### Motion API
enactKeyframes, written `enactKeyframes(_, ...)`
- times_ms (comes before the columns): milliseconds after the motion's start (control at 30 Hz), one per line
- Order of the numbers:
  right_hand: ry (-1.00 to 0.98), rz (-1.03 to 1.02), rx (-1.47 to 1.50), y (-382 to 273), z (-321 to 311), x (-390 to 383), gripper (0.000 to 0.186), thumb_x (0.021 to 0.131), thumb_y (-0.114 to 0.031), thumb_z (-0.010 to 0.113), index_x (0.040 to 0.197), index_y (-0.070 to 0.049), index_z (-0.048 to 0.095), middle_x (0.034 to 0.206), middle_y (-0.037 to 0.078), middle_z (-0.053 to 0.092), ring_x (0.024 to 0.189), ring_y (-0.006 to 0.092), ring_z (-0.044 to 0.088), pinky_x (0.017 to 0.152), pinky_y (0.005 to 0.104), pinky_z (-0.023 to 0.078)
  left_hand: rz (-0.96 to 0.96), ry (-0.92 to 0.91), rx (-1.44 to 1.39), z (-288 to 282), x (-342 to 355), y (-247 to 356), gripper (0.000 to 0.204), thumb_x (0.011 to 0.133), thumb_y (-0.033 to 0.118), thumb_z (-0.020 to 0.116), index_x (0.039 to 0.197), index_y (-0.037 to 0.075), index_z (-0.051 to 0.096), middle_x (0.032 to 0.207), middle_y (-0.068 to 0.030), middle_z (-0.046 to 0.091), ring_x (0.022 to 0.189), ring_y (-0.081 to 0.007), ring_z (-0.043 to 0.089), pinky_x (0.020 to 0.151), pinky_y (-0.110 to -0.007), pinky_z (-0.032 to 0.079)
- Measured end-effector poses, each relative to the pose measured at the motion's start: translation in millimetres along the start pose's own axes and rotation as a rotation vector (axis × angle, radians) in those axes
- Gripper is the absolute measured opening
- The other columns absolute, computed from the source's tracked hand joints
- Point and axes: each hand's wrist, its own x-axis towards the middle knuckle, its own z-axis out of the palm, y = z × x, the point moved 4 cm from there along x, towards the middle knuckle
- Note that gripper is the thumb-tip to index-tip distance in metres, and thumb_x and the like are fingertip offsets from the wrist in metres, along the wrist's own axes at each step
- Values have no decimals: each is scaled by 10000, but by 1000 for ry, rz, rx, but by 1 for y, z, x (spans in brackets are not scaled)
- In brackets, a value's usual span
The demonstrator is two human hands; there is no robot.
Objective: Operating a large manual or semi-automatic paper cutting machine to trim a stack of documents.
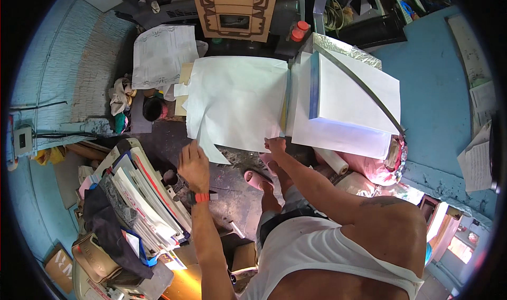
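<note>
A large white paper sheet (243,94) lies across the work surface in front of me. A split runs up from its near left edge, and a pointed flap of paper (212,149) hangs toward me beside it. My left hand (194,165), with a red band on the wrist, is closed at the near left corner, its fingertips pinching the paper's edge. At the near right corner, my right hand (275,144) is closed in a pinch on the sheet's edge.
To the right is a stack of white paper (354,96) with a curved dark strip (364,86) across it. A patterned sheet (163,54) lies at the far left. Folders and papers (145,199) crowd the near left. A red-capped container (299,31) stands at the back.
</note>
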Motion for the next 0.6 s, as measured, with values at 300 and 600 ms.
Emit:
enactKeyframes(300, 336, 197, -290, -4, 2, -14, 985, 645, -383, 879, 1351, 19, 323, 1417, 229, 388, 1325, 329, 421, 1066, 443, 388, -113, 40, 86, -92, -67, -5, 190, 813, 12, 688, 998, 47, 710, 911, -103, 686, 791, -312, 673, 709, -404, 556)
enactKeyframes(600, 60, -134, -237, 13, 45, 7, 176, 802, -181, 778, 851, -52, 668, 756, 106, 651, 607, 185, 614, 484, 367, 468, -171, 38, 85, -128, -121, -14, 147, 843, 15, 695, 987, 43, 705, 899, -118, 695, 778, -307, 681, 660, -403, 551)
